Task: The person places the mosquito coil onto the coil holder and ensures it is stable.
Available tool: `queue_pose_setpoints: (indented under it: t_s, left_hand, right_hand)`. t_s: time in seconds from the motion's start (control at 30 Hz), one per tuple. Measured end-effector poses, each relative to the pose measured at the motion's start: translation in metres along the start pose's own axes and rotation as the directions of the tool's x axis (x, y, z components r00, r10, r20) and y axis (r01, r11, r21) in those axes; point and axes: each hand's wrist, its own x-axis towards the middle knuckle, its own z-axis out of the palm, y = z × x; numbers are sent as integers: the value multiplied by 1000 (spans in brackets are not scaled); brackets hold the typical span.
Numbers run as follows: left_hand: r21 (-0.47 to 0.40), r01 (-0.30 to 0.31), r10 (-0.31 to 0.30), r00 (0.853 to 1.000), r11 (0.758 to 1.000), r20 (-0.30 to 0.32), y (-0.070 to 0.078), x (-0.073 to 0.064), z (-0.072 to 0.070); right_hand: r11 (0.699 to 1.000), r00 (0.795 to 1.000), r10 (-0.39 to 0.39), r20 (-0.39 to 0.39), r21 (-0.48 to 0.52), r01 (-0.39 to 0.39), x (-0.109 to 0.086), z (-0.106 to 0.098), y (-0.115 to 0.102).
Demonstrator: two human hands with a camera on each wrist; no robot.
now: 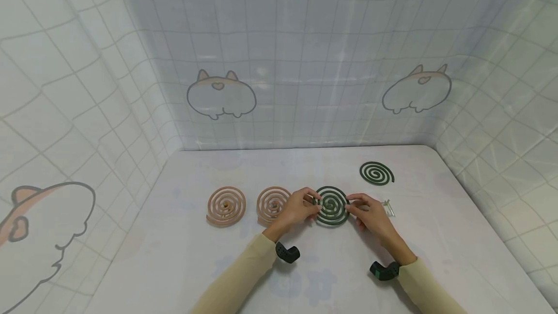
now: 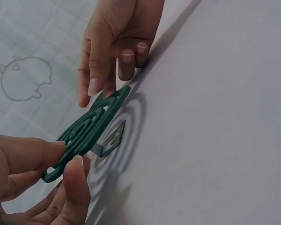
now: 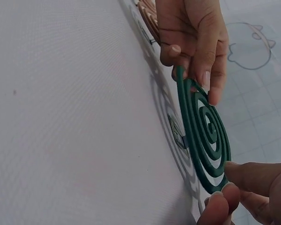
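Note:
Both hands hold a green mosquito coil (image 1: 330,204) by opposite edges. My left hand (image 1: 301,208) pinches its left rim between thumb and fingers, and my right hand (image 1: 371,214) pinches the right rim. In the left wrist view the coil sits raised and tilted over a small flat metal stand (image 2: 113,143), its spiral shadow falling on the table. From the right wrist, that stand (image 3: 178,133) shows under the coil's middle. Just left of my left hand is a brown mosquito coil (image 1: 267,202), partly covered by that hand.
Another brown coil (image 1: 218,207) sits farther left, with a stand tip showing at its centre. A second green coil (image 1: 377,174) lies at the back right. Beside my right hand is a small metal stand (image 1: 389,208). Patterned curtain walls (image 1: 279,125) enclose the white table (image 1: 183,256).

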Motion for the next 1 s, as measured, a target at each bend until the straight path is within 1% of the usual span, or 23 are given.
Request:
queue_pose_setpoints:
  t_s: [0.1, 0.2, 0.43, 0.67, 0.8, 0.9, 1.0]
  left_hand:
    - [-6, 22, -22, 1000, 1000, 7, 1, 0, -2]
    - [-7, 28, -28, 1000, 1000, 5, 3, -1, -3]
    - [10, -9, 9, 1000, 1000, -16, 8, -2, -6]
    - [11, -44, 44, 998, 999, -48, 13, -2, -9]
    - [-6, -45, 45, 997, 999, -70, 16, 1, -11]
    - [-41, -52, 48, 996, 998, -74, 18, 3, -12]
    - [-62, -64, 59, 996, 996, -74, 22, 4, -13]
  right_hand:
    - [1000, 1000, -8, -2, 2, 8, -1, -1, -1]
    - [1000, 1000, -8, -8, 1, 8, -3, -1, -2]
    - [1000, 1000, -17, -27, -10, 16, -3, -3, -1]
    - [1000, 999, -18, -39, 6, 18, -3, -6, -8]
    - [1000, 999, -13, -52, -6, 13, -2, -9, -13]
    - [1000, 998, -20, -56, -11, 20, -2, -10, -15]
    - [999, 998, -47, -48, 3, 47, -2, -13, -16]
